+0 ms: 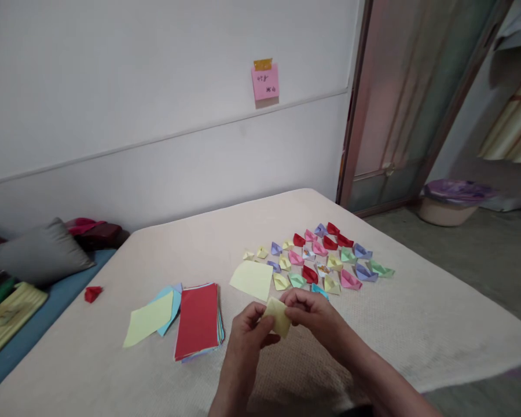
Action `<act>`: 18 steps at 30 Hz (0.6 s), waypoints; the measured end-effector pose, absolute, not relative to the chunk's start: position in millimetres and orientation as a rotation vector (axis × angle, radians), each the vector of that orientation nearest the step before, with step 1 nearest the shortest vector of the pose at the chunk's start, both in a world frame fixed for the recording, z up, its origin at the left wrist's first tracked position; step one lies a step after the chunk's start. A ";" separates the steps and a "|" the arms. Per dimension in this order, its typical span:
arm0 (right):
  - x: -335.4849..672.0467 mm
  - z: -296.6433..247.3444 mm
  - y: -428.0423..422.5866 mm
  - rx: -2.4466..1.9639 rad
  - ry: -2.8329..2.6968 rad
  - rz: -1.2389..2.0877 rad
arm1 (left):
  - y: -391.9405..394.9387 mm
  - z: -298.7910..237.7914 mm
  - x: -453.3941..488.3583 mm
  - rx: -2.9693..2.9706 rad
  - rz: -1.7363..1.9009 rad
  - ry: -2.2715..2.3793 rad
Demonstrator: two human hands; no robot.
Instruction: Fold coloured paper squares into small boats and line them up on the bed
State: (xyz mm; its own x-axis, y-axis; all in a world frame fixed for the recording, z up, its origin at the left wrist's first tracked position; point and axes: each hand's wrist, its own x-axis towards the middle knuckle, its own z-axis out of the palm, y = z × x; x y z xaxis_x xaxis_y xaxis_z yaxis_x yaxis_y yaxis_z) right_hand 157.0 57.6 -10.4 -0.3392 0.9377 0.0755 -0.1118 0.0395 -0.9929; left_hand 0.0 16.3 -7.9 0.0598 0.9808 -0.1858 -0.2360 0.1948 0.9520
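Note:
Between my two hands is a small folded piece of pale yellow paper (278,317). My left hand (252,330) pinches its left side, thumb in front. At its right edge, my right hand (309,307) grips it between thumb and fingers. Just beyond lie pale yellow sheets (252,278), flat on the cloth-covered table (191,249). Rows of small folded paper boats (309,273) in red, pink, purple, green, yellow and blue stand behind my right hand. A stack of coloured paper with a red sheet (198,320) on top sits left of my left hand.
Loose yellow paper (150,318) and blue paper (170,328) lie left of the stack. A crumpled-looking red paper piece (92,293) rests near the left edge. A grey cushion (41,255) is beyond that edge. A pink note (265,82) is taped to the wall.

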 end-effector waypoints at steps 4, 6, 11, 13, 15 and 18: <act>153.9 -12.1 55.2 -0.994 -1.437 1.465 | 19.2 -14.7 2.9 0.833 1.160 1.191; 151.1 -13.6 53.3 -1.006 -1.451 1.459 | 21.4 -20.4 5.2 0.804 1.200 1.213; 146.2 -16.6 50.9 -1.012 -1.417 1.442 | 20.9 -20.3 11.1 0.779 1.285 1.181; 146.6 -16.1 51.5 -0.987 -1.377 1.484 | 18.8 -15.5 12.3 0.768 1.319 1.157; 147.9 -14.7 52.4 -0.960 -1.313 1.541 | 17.1 -11.3 12.4 0.733 1.339 1.127; 150.0 -13.3 53.5 -0.935 -1.190 1.616 | 16.1 -9.5 11.0 0.672 1.379 1.092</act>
